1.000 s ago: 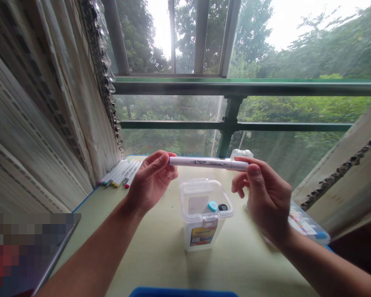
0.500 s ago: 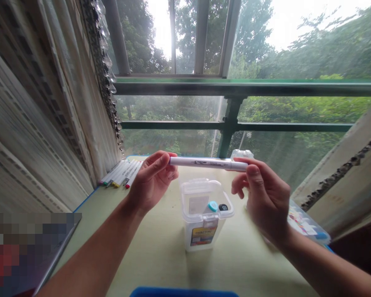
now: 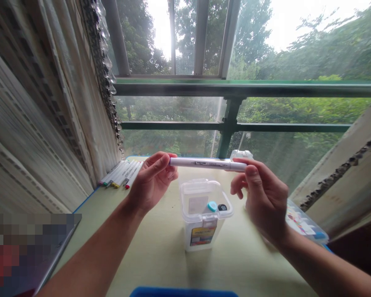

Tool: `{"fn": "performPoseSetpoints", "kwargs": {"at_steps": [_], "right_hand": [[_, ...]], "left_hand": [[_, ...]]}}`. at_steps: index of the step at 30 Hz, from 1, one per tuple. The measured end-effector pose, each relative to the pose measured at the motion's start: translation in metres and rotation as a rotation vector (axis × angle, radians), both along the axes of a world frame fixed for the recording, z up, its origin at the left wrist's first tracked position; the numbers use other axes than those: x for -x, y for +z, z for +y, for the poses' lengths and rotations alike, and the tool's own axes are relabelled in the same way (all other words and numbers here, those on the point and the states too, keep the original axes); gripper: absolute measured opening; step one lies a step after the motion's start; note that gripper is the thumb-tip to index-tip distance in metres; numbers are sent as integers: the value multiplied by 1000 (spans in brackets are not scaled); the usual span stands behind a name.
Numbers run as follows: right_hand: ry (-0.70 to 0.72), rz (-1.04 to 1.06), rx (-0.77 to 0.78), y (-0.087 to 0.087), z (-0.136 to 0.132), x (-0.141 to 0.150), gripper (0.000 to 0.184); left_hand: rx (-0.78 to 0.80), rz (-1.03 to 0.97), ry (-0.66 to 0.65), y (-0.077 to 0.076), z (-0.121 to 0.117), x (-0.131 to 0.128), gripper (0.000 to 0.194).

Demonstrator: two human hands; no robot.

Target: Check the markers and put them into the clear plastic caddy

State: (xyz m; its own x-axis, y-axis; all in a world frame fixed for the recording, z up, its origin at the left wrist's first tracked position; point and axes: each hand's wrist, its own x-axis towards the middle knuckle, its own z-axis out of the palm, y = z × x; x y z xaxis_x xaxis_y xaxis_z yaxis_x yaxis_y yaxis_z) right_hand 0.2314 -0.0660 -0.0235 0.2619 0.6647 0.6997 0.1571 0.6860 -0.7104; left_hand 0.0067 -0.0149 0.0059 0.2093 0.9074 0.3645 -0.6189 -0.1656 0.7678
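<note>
A white marker (image 3: pixel 207 164) lies nearly level in the air above the far side of an open clear box (image 3: pixel 187 233). The left hand (image 3: pixel 154 181) pinches its purple-tinged end between thumb and forefinger; the right hand (image 3: pixel 264 198) pinches the other end the same way, its remaining fingers loosely curled.

Inside the box, near the right wall, stand two pens seen by their end caps: a turquoise cap (image 3: pixel 212 206) and, just beside it, a black cap (image 3: pixel 222 207) marked with what looks like 120. A yellow-and-dark label (image 3: pixel 203 235) is on the front. The box stands upright on a pale table (image 3: pixel 154 251).

Beyond the left hand lies a row of white markers (image 3: pixel 123 173) with coloured ends. Near the right forearm, a clear case (image 3: pixel 311 225) shows multicoloured and blue patches.
</note>
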Motion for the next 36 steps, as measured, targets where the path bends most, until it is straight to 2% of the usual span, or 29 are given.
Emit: {"fn": "performPoseSetpoints", "kwargs": {"at_steps": [14, 23, 36], "right_hand": [[-6, -19, -23, 0, 0, 0, 24], [23, -36, -75, 1, 0, 1, 20], [-13, -64, -113, -1, 1, 0, 22]], "left_hand": [[-1, 18, -26, 1, 0, 1, 20], [32, 39, 10, 4, -1, 1, 22], [16, 89, 64, -1, 1, 1, 24]]}}
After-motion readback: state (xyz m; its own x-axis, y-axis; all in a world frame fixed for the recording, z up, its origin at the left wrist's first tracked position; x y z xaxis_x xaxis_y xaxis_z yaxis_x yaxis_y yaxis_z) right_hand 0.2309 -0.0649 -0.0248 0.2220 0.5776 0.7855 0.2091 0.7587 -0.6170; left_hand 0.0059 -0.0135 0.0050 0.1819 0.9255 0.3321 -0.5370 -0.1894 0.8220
